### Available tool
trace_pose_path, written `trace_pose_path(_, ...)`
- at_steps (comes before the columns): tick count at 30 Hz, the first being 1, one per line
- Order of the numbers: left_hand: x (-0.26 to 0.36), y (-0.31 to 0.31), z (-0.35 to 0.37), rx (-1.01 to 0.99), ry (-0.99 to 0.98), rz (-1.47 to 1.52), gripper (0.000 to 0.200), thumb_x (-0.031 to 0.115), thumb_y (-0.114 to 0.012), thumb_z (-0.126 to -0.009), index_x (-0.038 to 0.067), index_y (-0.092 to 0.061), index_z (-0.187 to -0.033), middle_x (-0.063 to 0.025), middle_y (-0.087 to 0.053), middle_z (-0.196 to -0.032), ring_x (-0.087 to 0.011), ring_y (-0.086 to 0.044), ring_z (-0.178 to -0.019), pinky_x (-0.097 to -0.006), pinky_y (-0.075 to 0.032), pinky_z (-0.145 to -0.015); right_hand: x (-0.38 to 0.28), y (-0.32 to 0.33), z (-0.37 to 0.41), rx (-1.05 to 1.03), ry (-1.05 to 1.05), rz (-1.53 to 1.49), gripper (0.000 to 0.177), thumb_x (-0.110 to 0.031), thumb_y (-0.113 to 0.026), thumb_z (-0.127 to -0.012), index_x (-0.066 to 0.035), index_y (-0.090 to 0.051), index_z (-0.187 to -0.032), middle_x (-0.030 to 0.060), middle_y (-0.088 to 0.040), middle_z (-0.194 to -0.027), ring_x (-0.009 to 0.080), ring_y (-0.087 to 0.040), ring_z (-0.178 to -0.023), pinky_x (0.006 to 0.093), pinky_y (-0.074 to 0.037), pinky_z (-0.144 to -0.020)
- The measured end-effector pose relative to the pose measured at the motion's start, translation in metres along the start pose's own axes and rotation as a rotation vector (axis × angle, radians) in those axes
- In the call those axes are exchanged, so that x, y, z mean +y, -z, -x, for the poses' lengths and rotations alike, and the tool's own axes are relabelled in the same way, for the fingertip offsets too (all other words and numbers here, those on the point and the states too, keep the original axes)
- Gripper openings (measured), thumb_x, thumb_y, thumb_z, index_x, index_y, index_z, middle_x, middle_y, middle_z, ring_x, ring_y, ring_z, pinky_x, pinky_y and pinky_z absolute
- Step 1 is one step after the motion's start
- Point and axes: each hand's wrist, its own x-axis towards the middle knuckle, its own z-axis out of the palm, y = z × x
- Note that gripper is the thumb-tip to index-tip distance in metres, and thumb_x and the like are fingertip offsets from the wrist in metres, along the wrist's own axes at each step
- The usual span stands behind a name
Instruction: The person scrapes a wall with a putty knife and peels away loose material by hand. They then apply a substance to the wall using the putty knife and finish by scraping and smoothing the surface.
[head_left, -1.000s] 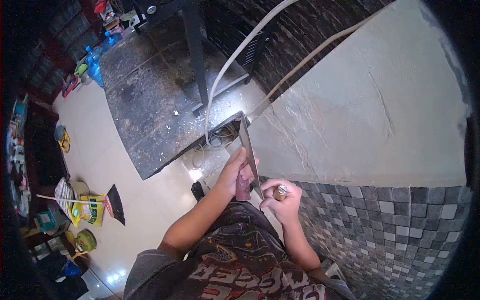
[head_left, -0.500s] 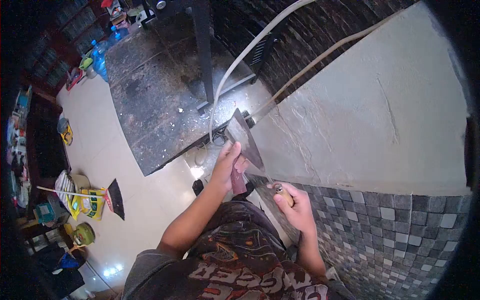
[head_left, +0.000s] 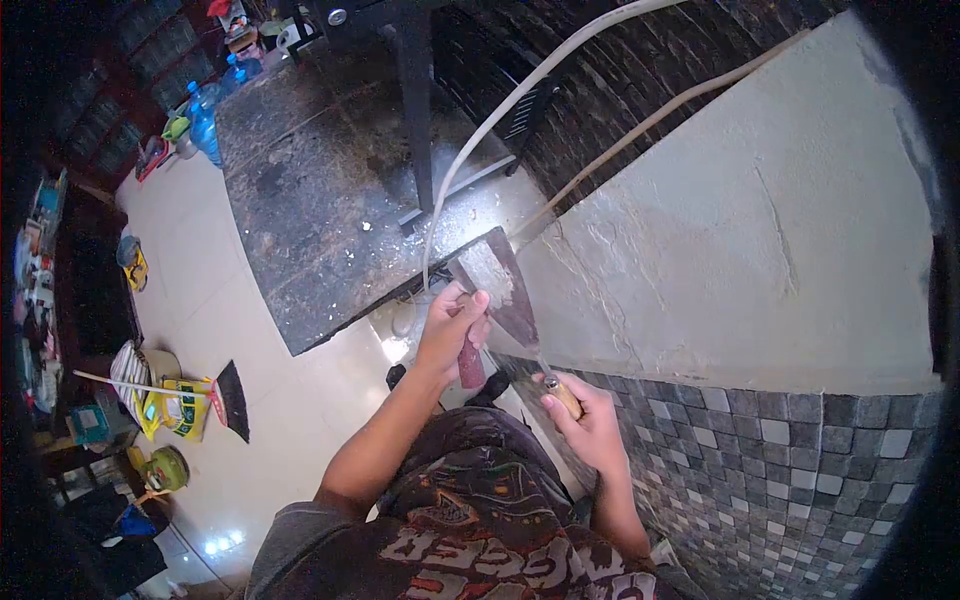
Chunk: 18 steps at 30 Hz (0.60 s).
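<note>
My left hand point(head_left: 452, 330) is wrapped round the red handle of a scraper point(head_left: 470, 365), whose blade points up and is partly hidden. In my right hand point(head_left: 590, 420) is the wooden handle of a trowel point(head_left: 512, 300). The trowel's broad dark blade meets or overlaps the scraper's blade, with pale paste on its face. Both tools are in front of my body, beside the smooth grey plastered wall point(head_left: 700, 250).
A dark stained countertop point(head_left: 320, 200) with white crumbs lies ahead. Pale cable point(head_left: 500, 110) crosses above it. Mosaic tiles point(head_left: 780, 450) cover the right side. A broom point(head_left: 230, 400) and yellow bag point(head_left: 185, 410) are at left.
The trowel blade has turned and shifted slightly right, showing more of its face. My right hand has moved a little down, and the scraper handle is more upright.
</note>
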Motion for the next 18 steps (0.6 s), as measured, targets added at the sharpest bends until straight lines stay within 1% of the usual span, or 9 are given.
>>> trace_pose_path(1,0.002,0.001,0.000,-0.022,-0.010,-0.025,0.025,0.019,-0.064,-0.101,0.007,-0.057,-0.121,0.0011,-0.061,-0.084,-0.0038,-0.046,-0.052,-0.0220,-0.039,-0.047,0.004,-0.001,0.002,0.002,0.000,-0.018,0.026,-0.013,-0.067,-0.097,-0.004,-0.069,-0.121,-0.0037,-0.059,-0.075,0.0039,-0.049,-0.061,0.0230,-0.042,-0.057)
trace_pose_path(4,0.010,-0.007,0.003,0.024,-0.016,-0.076,0.025,0.025,-0.073,-0.096,0.007,-0.060,-0.105,0.0052,-0.052,-0.065,-0.0053,-0.047,-0.050,-0.0220,-0.038,-0.046,0.006,-0.002,0.003,0.012,-0.009,-0.023,0.024,-0.013,-0.066,-0.097,-0.004,-0.070,-0.120,-0.0051,-0.059,-0.076,0.0033,-0.049,-0.061,0.0222,-0.041,-0.057)
trace_pose_path(5,0.012,-0.008,0.003,0.020,-0.013,-0.069,0.025,0.026,-0.073,-0.095,0.007,-0.060,-0.104,0.0053,-0.052,-0.065,-0.0051,-0.047,-0.050,-0.0219,-0.038,-0.046,0.006,-0.002,0.004,0.016,-0.014,-0.016,0.024,-0.013,-0.066,-0.098,-0.004,-0.070,-0.119,-0.0056,-0.059,-0.076,0.0031,-0.049,-0.061,0.0220,-0.041,-0.057)
trace_pose_path(8,0.013,-0.008,0.005,0.010,-0.001,-0.073,0.025,0.027,-0.074,-0.095,0.007,-0.060,-0.103,0.0054,-0.053,-0.064,-0.0047,-0.047,-0.049,-0.0216,-0.037,-0.046,0.003,-0.005,0.003,0.014,-0.177,-0.183,0.023,-0.014,-0.064,-0.099,-0.004,-0.069,-0.119,-0.0060,-0.058,-0.075,0.0023,-0.048,-0.061,0.0217,-0.040,-0.056)
trace_pose_path(10,0.014,-0.007,0.003,0.007,0.001,-0.113,0.025,0.027,-0.073,-0.095,0.007,-0.060,-0.103,0.0054,-0.053,-0.065,-0.0046,-0.046,-0.048,-0.0214,-0.036,-0.045,0.007,-0.006,0.003,0.015,-0.128,-0.145,0.022,-0.014,-0.064,-0.099,-0.005,-0.069,-0.119,-0.0061,-0.058,-0.075,0.0017,-0.048,-0.061,0.0213,-0.040,-0.056)
trace_pose_path(14,0.014,-0.007,0.003,0.014,0.043,-0.142,0.026,0.027,-0.072,-0.096,0.006,-0.062,-0.108,0.0056,-0.054,-0.067,-0.0036,-0.045,-0.048,-0.0208,-0.036,-0.045,0.010,-0.010,0.004,0.001,-0.077,-0.106,0.022,-0.015,-0.062,-0.101,-0.005,-0.069,-0.120,-0.0066,-0.057,-0.073,0.0013,-0.047,-0.059,0.0207,-0.038,-0.054)
trace_pose_path(17,0.006,-0.002,0.001,0.014,0.047,-0.147,0.029,0.026,-0.072,-0.096,0.005,-0.064,-0.113,0.0056,-0.057,-0.071,-0.0024,-0.045,-0.049,-0.0203,-0.036,-0.045,0.018,-0.010,0.003,0.010,-0.196,-0.173,0.022,-0.017,-0.061,-0.102,-0.006,-0.068,-0.120,-0.0069,-0.056,-0.072,0.0014,-0.046,-0.057,0.0204,-0.037,-0.052)
trace_pose_path(18,0.005,-0.005,0.000,0.011,0.045,-0.146,0.030,0.026,-0.072,-0.096,0.004,-0.064,-0.115,0.0055,-0.058,-0.072,-0.0020,-0.045,-0.049,-0.0201,-0.036,-0.045,0.021,-0.011,0.003,0.004,-0.199,-0.168,0.022,-0.017,-0.061,-0.102,-0.006,-0.068,-0.120,-0.0069,-0.055,-0.071,0.0014,-0.045,-0.057,0.0204,-0.036,-0.052)
